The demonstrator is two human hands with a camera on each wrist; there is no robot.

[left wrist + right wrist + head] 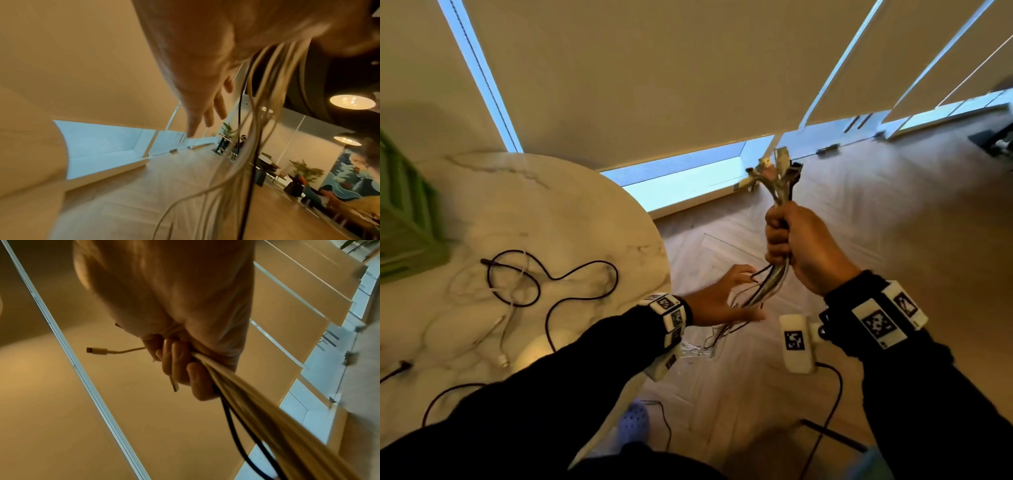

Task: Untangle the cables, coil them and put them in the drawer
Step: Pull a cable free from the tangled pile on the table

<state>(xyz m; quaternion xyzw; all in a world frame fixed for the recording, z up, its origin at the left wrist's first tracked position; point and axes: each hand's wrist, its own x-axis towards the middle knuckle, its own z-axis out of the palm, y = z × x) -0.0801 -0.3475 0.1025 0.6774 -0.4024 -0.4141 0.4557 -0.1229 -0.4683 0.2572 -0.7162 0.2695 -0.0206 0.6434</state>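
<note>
Cable bundle: a thick bunch of white, beige and black cables (779,274), held in the air over the wooden floor (876,219), just off the rim of the surface (571,212).
Plug ends: the connectors (774,174) fan out above the fist, pale ones mixed with a dark one; in the right wrist view a white plug (96,351) sticks out sideways and a metal USB end (174,384) points down.
Loose tails: the strands hang slack below the fist and trail toward the floor; they look blurred in the left wrist view.
Right hand: the right hand (796,245) is clenched in a fist round the bundle, fingers wrapped fully about it.
Left hand: the left hand (717,301) is spread with fingers straight, reaching among the hanging tails; it touches them but closes on nothing.
Cables on the surface: a dark cable (551,281) lies in loose loops, crossed by a thin white cable (505,322); both lie well apart from the bundle.
Green crate: a green slatted box (404,212) stands at the far left edge of the surface.
Background: roller blinds (654,75) cover the windows, with a bright strip at the sill.
Floor: a foot in a pale perforated shoe (634,424) shows below the left arm.
</note>
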